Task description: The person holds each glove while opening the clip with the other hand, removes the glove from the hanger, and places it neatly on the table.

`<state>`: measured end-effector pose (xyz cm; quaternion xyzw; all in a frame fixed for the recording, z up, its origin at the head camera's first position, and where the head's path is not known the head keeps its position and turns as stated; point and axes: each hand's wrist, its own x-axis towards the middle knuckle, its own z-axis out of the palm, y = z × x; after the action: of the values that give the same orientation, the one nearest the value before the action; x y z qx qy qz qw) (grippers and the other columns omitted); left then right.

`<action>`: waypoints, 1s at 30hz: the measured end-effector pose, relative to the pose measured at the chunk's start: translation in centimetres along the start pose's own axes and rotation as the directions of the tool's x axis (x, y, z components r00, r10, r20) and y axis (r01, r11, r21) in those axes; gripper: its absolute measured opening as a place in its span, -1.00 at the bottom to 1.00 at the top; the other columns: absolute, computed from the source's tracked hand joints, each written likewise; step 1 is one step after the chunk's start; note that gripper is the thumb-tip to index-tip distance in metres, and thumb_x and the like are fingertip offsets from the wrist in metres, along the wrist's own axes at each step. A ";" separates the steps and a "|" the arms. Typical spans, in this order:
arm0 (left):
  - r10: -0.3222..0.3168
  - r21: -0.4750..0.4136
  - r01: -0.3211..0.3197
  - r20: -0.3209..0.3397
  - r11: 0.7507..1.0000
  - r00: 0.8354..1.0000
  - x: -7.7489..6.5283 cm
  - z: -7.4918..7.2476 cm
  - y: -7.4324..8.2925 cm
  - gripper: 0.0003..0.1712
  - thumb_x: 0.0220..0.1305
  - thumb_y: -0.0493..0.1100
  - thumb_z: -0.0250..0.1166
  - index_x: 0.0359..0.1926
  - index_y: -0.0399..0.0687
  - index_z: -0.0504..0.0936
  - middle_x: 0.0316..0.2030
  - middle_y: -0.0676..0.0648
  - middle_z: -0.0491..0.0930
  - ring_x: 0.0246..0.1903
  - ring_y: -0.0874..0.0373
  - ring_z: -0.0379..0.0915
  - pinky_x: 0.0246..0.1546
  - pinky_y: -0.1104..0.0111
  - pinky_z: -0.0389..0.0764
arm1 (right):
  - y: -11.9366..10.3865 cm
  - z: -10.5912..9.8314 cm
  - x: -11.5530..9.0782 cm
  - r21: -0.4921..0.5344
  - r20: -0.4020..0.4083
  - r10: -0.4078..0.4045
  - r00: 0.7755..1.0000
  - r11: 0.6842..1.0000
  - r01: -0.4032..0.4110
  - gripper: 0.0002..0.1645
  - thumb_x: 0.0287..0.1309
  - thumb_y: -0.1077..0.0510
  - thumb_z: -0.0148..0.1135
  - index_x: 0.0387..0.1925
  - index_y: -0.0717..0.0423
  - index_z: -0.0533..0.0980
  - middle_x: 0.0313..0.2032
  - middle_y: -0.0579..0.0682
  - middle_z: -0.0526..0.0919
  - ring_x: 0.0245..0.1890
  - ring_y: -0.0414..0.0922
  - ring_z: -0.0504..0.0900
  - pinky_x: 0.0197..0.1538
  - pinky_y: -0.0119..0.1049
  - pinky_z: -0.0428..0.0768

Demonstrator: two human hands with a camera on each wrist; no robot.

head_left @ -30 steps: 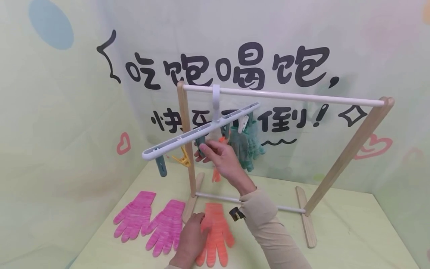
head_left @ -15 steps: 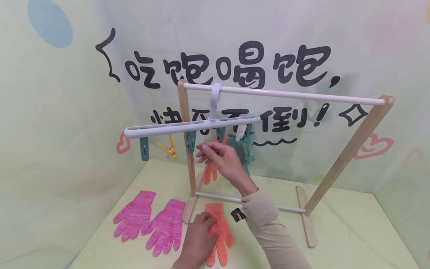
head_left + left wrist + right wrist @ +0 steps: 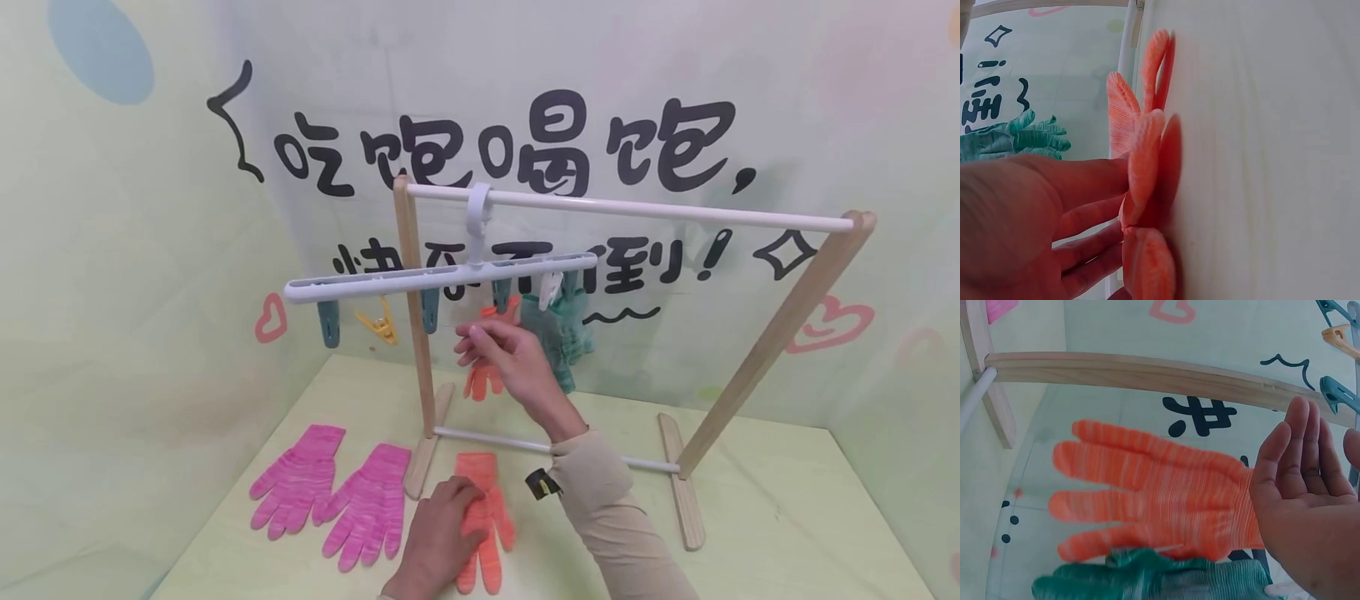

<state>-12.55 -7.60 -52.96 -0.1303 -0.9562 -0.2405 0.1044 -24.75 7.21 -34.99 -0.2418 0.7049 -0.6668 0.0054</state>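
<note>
Clip hanger (image 3: 438,282) swung level, wall reads 吃饱喝饱 (image 3: 502,150)

Head view: set high and back from the wooden-legged drying rack with white rails (image 3: 408,333), facing forward and down, wide enough for the whole rack. Left wrist view: low on the pale green tabletop (image 3: 1272,156) in front of the rack, turned sideways, very close on the flat orange knitted glove (image 3: 1147,162), also seen from the head (image 3: 483,521). Right wrist view: close beneath the rack's top rail, facing the hanging orange knitted glove (image 3: 1154,494), shared with the head view (image 3: 483,379).
</note>
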 end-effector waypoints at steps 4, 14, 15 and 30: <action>0.005 0.003 -0.005 0.002 1.000 1.000 -0.1 0.1 -0.2 -0.49 -0.02 -0.06 0.64 0.01 0.03 0.71 0.09 0.04 0.61 0.10 0.04 0.54 -0.12 0.20 0.55 | 0.4 -0.2 -0.2 0.006 -0.031 0.012 0.999 1.000 -0.012 -0.65 0.52 0.05 0.19 0.08 0.22 0.65 -0.10 0.24 0.76 -0.14 0.08 0.77 0.11 0.08 0.73; -0.003 -0.010 0.003 0.029 1.000 1.000 -0.1 -0.2 -0.3 -0.49 0.00 -0.05 0.64 0.01 0.07 0.70 0.10 0.07 0.59 0.11 0.05 0.53 -0.11 0.23 0.54 | 1.8 -0.9 -0.8 -0.076 -0.166 0.021 0.986 0.997 -0.034 -0.71 0.45 0.07 0.29 0.04 0.15 0.70 -0.04 0.17 0.76 -0.18 -0.20 0.70 -0.07 -0.37 0.69; -0.003 -0.011 0.003 0.031 1.000 1.000 -0.1 -0.3 -0.3 -0.49 0.01 -0.05 0.63 0.01 0.07 0.70 0.10 0.07 0.58 0.11 0.05 0.53 -0.11 0.23 0.54 | 1.9 -1.0 -0.9 -0.090 -0.182 0.022 0.983 0.995 -0.039 -0.71 0.43 0.06 0.30 0.02 0.13 0.70 -0.06 0.17 0.76 -0.19 -0.19 0.68 -0.09 -0.37 0.67; 0.000 -0.029 0.000 0.025 1.000 1.000 -0.1 -0.3 -0.2 -0.52 0.03 -0.08 0.61 0.01 0.07 0.69 0.10 0.07 0.58 0.08 0.07 0.52 -0.11 0.21 0.55 | 3.7 -1.8 -1.8 -0.204 -0.345 -0.044 0.938 0.979 -0.029 -0.74 0.37 0.13 0.37 0.01 0.16 0.65 -0.01 0.13 0.70 -0.13 -0.05 0.68 -0.07 -0.44 0.62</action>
<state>-12.49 -7.98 -52.80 -0.1348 -0.9539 -0.2526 0.0903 -24.96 9.51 -38.80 -0.1221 0.7590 -0.6225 -0.1466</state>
